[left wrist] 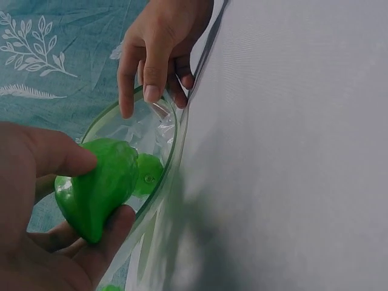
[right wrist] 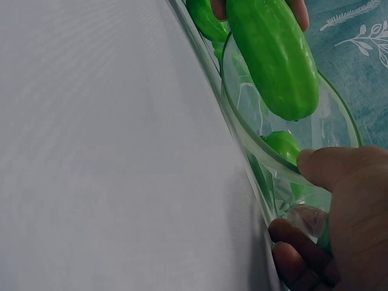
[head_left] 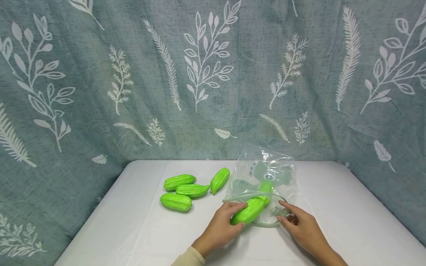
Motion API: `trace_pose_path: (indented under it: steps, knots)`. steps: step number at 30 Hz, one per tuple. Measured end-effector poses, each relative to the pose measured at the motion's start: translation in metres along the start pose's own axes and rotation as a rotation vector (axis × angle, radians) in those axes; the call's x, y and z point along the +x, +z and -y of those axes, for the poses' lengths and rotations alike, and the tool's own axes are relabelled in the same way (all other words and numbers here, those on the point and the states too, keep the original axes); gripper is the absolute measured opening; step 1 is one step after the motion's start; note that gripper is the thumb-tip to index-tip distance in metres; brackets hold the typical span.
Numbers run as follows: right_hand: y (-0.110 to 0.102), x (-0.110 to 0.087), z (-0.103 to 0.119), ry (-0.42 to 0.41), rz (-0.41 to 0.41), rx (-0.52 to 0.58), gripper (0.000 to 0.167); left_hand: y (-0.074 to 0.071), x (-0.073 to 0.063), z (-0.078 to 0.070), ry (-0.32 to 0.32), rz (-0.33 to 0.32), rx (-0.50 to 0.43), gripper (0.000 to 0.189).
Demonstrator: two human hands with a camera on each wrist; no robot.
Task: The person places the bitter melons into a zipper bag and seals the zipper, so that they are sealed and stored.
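My left hand (head_left: 219,226) grips a green ribbed gourd (head_left: 247,212) with thumb and fingers around its near end. The gourd's far end is over the mouth of a clear zip bag (head_left: 284,191) with grey-green print. Inside the bag lies another green gourd (head_left: 265,186), its tip showing below the held one in the right wrist view. On the bag's right side, my right hand (head_left: 302,226) holds the rim, thumb over the edge and fingers beneath it. The mouth gapes in a wide oval between both hands.
Several more green gourds lie on the white table (head_left: 149,229) left of the bag, three clustered and one gourd (head_left: 220,180) nearer the bag. A blue-green curtain (head_left: 206,125) with white leaf prints hangs behind the table's back edge and along both sides.
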State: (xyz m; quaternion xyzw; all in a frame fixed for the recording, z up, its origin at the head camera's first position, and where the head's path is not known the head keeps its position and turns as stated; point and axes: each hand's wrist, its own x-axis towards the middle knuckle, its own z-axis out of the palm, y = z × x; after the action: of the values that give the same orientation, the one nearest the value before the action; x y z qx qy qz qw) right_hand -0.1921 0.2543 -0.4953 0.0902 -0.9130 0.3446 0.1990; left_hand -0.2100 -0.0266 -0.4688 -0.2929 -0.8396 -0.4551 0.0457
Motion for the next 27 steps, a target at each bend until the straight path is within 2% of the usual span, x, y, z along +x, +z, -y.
trace_pose_path:
  steps: [10,21,27]
  knots:
    - [0.0014,0.0006,0.0007,0.007,0.002,0.001,0.051,0.0036,0.0013,-0.0026,0.006,-0.007,0.056,0.055]
    - [0.0015,-0.0001,0.0003,0.004,0.010,0.013,0.051,0.0071,0.0046,-0.0060,-0.038,0.013,0.114,0.055]
    - [0.0001,0.0001,-0.0001,-0.003,-0.003,-0.003,0.052,0.0095,0.0078,-0.0088,-0.019,0.014,0.159,0.055]
